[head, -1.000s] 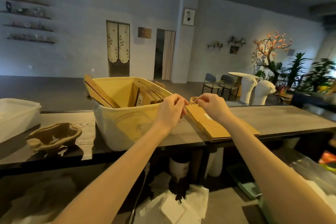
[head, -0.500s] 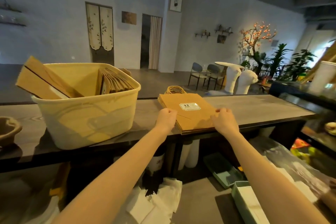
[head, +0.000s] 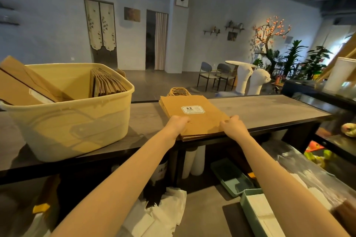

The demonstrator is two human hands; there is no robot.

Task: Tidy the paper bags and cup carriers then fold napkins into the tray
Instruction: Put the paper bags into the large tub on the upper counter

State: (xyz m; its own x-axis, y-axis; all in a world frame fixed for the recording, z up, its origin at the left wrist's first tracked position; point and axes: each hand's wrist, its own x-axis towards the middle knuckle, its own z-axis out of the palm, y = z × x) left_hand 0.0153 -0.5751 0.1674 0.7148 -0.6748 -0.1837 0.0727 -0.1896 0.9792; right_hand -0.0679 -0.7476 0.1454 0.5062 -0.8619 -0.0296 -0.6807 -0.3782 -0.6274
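Paper bags [head: 194, 116]: flat brown stack, white label on top, twine handles at the far end; lies on the dark counter [head: 269, 109], just right of the cream tub [head: 77, 119]. Left hand [head: 178, 124] grips the stack's near left edge, fingers curled over it. Right hand [head: 232, 126] grips the near right corner likewise. The tub holds more folded bags [head: 106, 84] upright.

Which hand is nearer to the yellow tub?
Left. The left hand grips the paper bag stack beside the yellow tub; the right hand holds its far side.
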